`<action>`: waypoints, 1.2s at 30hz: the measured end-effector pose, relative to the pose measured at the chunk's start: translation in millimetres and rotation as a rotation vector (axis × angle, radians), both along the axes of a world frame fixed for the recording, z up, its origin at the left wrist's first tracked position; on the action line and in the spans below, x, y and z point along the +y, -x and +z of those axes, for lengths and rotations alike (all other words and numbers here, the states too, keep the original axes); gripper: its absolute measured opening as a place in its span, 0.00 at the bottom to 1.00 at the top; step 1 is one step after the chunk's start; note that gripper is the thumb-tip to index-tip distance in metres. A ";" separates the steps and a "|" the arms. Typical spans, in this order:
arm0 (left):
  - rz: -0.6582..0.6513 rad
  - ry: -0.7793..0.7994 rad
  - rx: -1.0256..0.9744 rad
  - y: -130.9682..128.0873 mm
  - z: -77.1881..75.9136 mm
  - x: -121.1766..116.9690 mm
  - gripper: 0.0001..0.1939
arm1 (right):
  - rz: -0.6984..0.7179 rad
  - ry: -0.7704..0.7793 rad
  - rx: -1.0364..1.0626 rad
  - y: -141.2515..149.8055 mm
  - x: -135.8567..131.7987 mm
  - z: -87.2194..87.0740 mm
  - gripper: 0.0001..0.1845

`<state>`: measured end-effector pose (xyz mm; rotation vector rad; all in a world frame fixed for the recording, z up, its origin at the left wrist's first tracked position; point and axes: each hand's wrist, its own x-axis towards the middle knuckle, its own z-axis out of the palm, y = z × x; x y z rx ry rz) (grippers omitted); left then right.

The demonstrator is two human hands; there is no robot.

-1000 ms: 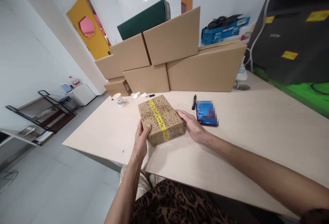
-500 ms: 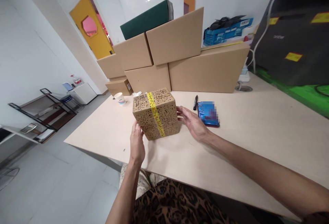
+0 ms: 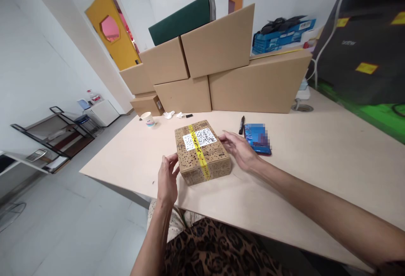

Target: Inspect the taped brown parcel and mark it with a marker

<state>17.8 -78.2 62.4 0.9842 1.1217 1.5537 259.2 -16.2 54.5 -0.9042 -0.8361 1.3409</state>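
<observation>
A small cardboard box (image 3: 186, 160) covered in black speckles lies flat on the table in front of me. Yellow tape (image 3: 200, 153) runs across it, over a white label (image 3: 207, 136) on the top face. My left hand (image 3: 167, 179) holds the box's left side with bent fingers. On the opposite side, my right hand (image 3: 240, 150) has its fingertips against the box's right edge, so the box sits between both hands. Just beyond my right hand are a black marker (image 3: 242, 125) and a blue packet (image 3: 255, 139), partly blurred out.
Behind the box, large cardboard boxes (image 3: 249, 92) are stacked, a dark green box (image 3: 182, 20) on top. A paper cup (image 3: 147, 119), crumpled white tissue (image 3: 169, 115) and a small black piece (image 3: 189, 116) stand before the stack. The table's edge (image 3: 117, 186) runs along the left.
The box has tipped from standing upright to lying flat, its labelled face now on top. Both hands stayed at its sides. The tissue and small black piece behind it have come into view.
</observation>
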 end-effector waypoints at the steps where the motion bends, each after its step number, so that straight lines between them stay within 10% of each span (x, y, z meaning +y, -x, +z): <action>1: 0.013 0.042 0.012 -0.6 -2.5 -0.7 0.30 | 0.007 0.004 -0.013 0.9 -0.7 -1.1 0.20; 15: -0.152 -0.258 0.011 -14.4 10.8 -1.5 0.34 | 0.015 0.100 0.026 6.8 6.6 -25.3 0.18; 22: -0.183 0.032 0.003 -37.5 1.8 11.0 0.38 | -0.061 0.033 -0.085 1.5 12.4 -34.2 0.18; 26: -0.324 -0.114 0.050 -42.3 3.9 11.2 0.33 | 0.001 -0.014 -0.080 1.5 9.6 -32.9 0.17; 36: -0.198 -0.114 0.232 -23.6 -10.2 9.0 0.34 | 0.178 0.030 0.015 9.3 1.5 -30.5 0.21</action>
